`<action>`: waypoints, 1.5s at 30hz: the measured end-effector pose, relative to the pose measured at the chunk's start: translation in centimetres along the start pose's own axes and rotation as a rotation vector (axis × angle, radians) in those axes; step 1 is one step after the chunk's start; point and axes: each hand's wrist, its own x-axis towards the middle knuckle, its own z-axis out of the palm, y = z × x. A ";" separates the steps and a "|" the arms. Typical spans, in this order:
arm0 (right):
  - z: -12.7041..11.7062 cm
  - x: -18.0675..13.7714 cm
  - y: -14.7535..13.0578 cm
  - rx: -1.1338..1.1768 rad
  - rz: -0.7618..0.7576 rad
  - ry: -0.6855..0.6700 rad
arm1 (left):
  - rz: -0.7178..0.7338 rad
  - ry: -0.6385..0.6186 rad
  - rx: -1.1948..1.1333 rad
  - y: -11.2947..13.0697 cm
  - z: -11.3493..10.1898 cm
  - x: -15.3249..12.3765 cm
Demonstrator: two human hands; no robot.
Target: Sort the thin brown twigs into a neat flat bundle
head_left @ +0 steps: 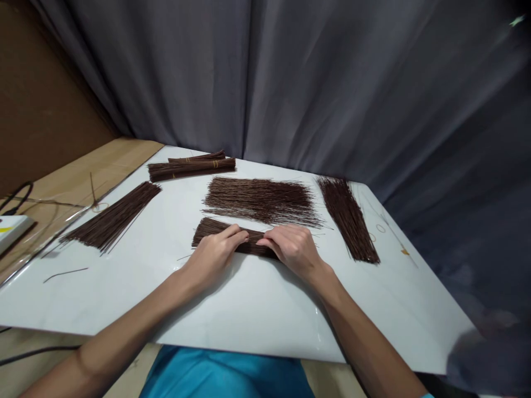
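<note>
A bundle of thin dark brown sticks (256, 247) lies crosswise on the white table near its front middle. My left hand (216, 250) is closed over the bundle's left part, thumb and fingers pressed together. Over the right part, my right hand (292, 247) is closed too, its thumb pointing at the left one. A small gap between the hands shows the sticks. Just behind, a wide loose layer of the same sticks (259, 200) is spread flat, its ends uneven. The fingertips under the bundle are hidden.
A fanned stick pile (114, 218) lies at the left, another pile (348, 218) at the right. Bundles tied with yellow bands (191, 168) rest at the back. Loose rubber bands (380, 228) lie near the right edge. A white power strip (12, 229) sits far left; a grey curtain (290, 83) hangs behind.
</note>
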 end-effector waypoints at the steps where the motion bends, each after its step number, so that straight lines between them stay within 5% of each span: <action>1: 0.1 0.0 0.0 -0.001 -0.007 0.002 | -0.002 -0.005 0.022 0.0 0.0 0.0; 18: -0.2 0.6 -1.3 -0.128 -0.048 0.160 | -0.092 0.050 0.166 -0.3 0.2 0.6; 29: 1.3 1.3 -2.4 -0.192 -0.088 -0.154 | 0.080 0.054 0.280 -1.4 1.2 -0.2; 45: 0.5 1.4 -3.1 -0.212 -0.072 -0.173 | 0.110 0.112 0.251 -1.6 1.5 -0.2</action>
